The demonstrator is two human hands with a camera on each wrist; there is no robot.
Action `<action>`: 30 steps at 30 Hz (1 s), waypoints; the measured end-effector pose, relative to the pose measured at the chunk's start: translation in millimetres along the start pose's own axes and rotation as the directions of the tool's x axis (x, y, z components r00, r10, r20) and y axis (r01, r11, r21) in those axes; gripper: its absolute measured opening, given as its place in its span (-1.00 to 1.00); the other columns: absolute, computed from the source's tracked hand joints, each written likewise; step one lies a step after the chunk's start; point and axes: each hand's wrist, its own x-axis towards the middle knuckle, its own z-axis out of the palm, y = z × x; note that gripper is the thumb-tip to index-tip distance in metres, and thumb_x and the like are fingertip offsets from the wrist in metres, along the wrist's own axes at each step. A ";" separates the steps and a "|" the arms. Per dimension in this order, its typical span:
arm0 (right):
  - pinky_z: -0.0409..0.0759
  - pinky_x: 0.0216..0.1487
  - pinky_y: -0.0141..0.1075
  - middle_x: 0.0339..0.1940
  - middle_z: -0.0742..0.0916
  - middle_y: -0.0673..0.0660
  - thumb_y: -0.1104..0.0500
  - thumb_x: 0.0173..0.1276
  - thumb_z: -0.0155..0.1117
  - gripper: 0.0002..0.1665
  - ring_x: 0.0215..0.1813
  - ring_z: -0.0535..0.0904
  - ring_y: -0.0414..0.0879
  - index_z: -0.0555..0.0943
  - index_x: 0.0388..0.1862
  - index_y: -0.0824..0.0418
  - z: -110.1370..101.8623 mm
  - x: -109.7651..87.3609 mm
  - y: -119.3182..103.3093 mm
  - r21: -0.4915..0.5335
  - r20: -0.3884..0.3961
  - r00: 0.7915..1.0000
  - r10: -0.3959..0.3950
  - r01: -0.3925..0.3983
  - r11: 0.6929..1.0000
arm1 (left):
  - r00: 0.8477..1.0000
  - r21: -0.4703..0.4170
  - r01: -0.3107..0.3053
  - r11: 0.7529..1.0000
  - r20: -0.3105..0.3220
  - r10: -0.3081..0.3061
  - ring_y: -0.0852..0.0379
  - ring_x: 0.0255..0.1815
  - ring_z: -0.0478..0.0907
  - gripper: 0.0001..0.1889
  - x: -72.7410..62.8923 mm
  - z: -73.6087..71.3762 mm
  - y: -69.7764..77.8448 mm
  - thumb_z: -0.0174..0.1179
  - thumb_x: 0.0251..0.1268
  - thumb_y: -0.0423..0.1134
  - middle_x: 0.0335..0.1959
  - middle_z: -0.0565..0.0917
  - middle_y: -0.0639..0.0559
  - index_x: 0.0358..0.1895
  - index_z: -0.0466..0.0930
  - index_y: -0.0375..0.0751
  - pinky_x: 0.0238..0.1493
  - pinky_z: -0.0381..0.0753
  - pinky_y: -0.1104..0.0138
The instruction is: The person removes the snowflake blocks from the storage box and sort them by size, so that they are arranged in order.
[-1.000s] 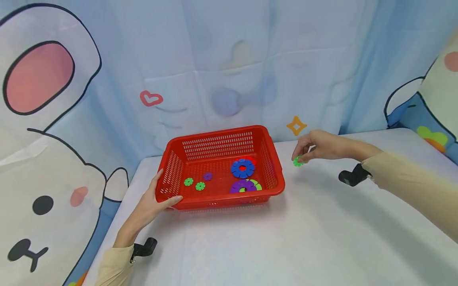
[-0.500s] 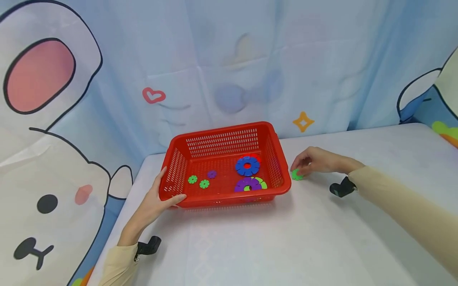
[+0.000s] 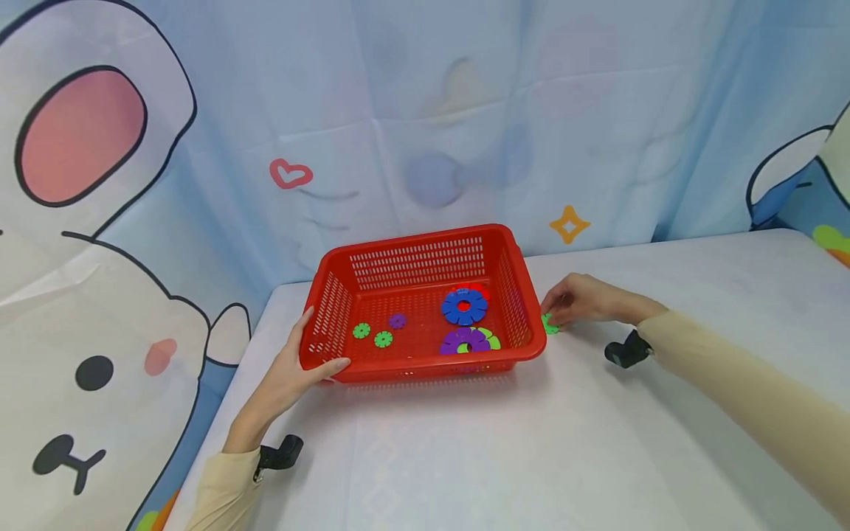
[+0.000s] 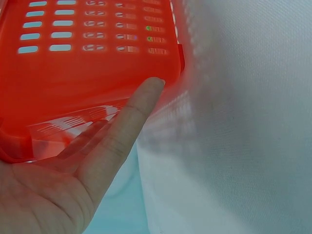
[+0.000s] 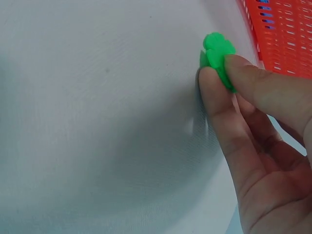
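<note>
A red plastic basket (image 3: 425,363) with slotted walls stands on the white table, tilted slightly in the head view. My left hand (image 3: 287,380) grips its left end, thumb along the front corner and fingers round the side. Just beyond the right end, my right hand (image 3: 584,300) pinches a small green flower-shaped disc (image 5: 218,51) between thumb and index finger, low over the table. Inside the basket lie two small green discs (image 3: 383,339), a small purple disc (image 3: 398,321), a large blue disc (image 3: 451,308) over a red one, and a large purple disc (image 3: 453,341) over a yellow-green one.
The white cloth-covered table (image 3: 465,450) runs on to the right and front of the basket. Behind it hangs a light blue curtain (image 3: 425,96) with cartoon prints, reaching down the left side too. Each wrist wears a small black camera (image 3: 627,349).
My right hand has come down and a little left with the green disc, closer to the basket's right end. My left hand keeps its grip on the basket. The head view has shifted slightly.
</note>
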 end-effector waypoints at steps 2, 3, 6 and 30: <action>0.73 -0.21 -0.36 -0.31 0.78 0.12 0.40 0.35 0.45 -0.78 -0.30 0.64 -0.07 0.73 -0.06 0.49 0.7 1.2 -1.0 -0.016 -0.005 1.000 0.000 0.000 1.000 | 1.000 -0.010 -0.002 1.000 0.002 0.002 -0.26 0.51 0.22 0.18 -0.1 0.0 -0.6 0.41 0.30 0.08 0.62 0.12 -0.25 0.74 -0.31 0.06 0.29 0.59 -0.12; 0.73 -0.22 -0.37 -0.32 0.78 0.11 0.40 0.35 0.45 -0.79 -0.30 0.63 -0.07 0.73 -0.07 0.49 1.3 1.6 -1.5 -0.018 -0.008 1.000 0.001 -0.001 1.000 | 1.000 -0.016 -0.003 1.000 0.003 0.003 -0.26 0.51 0.22 0.18 -0.1 0.1 -0.9 0.42 0.30 0.07 0.62 0.13 -0.25 0.74 -0.31 0.07 0.28 0.61 -0.10; 0.73 -0.20 -0.36 -0.32 0.78 0.11 0.40 0.36 0.45 -0.79 -0.31 0.64 -0.06 0.72 -0.06 0.49 3.3 2.0 -2.3 -0.003 -0.003 1.000 0.015 -0.015 1.000 | 1.000 -0.031 -0.002 1.000 0.004 0.002 -0.26 0.50 0.23 0.18 -0.1 0.5 -1.7 0.43 0.30 0.06 0.60 0.15 -0.25 0.74 -0.31 0.07 0.24 0.65 -0.06; 0.70 -0.20 -0.24 -0.39 0.74 0.02 0.42 0.30 0.47 -0.93 -0.30 0.57 -0.09 0.76 -0.24 0.39 2.3 3.8 -21.8 -0.215 -0.002 1.000 0.027 -0.026 0.976 | 1.000 -0.013 0.002 1.000 -0.006 -0.002 -0.24 0.51 0.22 0.17 1.2 1.6 -0.5 0.42 0.31 0.08 0.60 0.16 -0.24 0.74 -0.30 0.07 0.29 0.60 -0.10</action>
